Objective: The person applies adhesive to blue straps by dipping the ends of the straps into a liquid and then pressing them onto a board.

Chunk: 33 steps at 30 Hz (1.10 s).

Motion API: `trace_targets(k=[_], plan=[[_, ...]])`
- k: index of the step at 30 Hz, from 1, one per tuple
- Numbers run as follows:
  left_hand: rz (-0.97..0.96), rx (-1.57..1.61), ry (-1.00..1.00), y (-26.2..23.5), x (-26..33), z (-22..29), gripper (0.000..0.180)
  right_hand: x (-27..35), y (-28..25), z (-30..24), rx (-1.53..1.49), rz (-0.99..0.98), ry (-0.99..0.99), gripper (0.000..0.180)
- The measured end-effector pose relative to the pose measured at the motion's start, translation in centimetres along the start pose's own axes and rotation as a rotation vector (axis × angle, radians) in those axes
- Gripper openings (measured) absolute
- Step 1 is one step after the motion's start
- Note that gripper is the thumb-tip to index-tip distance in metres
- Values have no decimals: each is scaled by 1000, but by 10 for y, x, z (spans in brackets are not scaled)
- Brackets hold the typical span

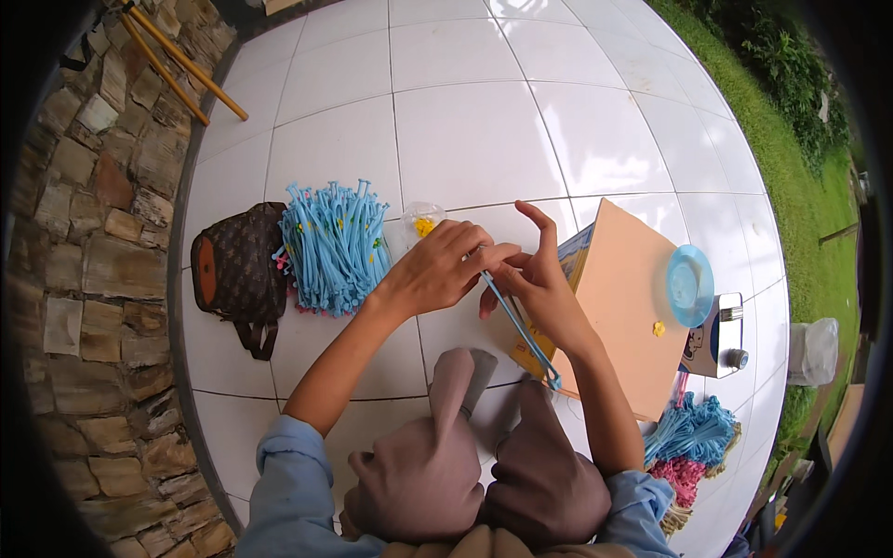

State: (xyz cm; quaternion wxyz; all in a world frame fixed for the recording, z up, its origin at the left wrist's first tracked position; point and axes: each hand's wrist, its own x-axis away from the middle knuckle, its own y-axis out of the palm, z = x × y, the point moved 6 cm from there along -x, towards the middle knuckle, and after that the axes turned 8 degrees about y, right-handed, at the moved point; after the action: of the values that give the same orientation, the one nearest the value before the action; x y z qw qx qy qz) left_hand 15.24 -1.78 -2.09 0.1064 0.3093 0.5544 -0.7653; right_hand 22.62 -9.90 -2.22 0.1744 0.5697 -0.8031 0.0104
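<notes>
Blue plastic stick (521,325) sits pinched between our two hands above the white tiled floor (465,139). Our left hand (437,270) closes fingers and thumb on its upper end; our right hand (539,284) grips just beside, forefinger raised. We seem to be fitting something onto the tip, which calls for steady pressure. Finished blue sticks (335,246) lie heaped at left, a cardboard box (623,298) at right.

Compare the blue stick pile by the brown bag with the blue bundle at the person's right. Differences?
The blue stick pile lies spread on the white tile floor beside the brown bag, well lit and in full view. The blue bundle looks smaller, sits near the picture's rim, and rests against a pink bundle below the cardboard box. Both hold the same light-blue sticks, and neither hand touches them.
</notes>
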Motion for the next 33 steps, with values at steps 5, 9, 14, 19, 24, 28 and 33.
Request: trace_targets(k=[5, 9, 14, 19, 24, 28, 33], plan=[[-87, 280, -168, 15, -21, 7, 46, 22, -32, -6, -113, -22, 115, 46], [-228, 441, -528, 14, -29, 2, 25, 51, -84, -7, -60, 251, -141, 52], [-375, 504, -500, 34, -42, 27, 21, 99, -96, -14, -138, 441, -307, 67], [-388, 520, -392, 52, -54, 48, 21, 122, -109, -8, -265, 552, -366, 66], [-234, 775, -495, 70, -54, 58, 22, 151, -129, 1, -251, 649, -415, 68], [-122, 938, -469, 87, -52, 56, 19, 170, -143, 15, -227, 801, -419, 72], [34, 1004, -767, 89, -57, 55, 13, 176, -147, 25, -231, 850, -394, 78]])
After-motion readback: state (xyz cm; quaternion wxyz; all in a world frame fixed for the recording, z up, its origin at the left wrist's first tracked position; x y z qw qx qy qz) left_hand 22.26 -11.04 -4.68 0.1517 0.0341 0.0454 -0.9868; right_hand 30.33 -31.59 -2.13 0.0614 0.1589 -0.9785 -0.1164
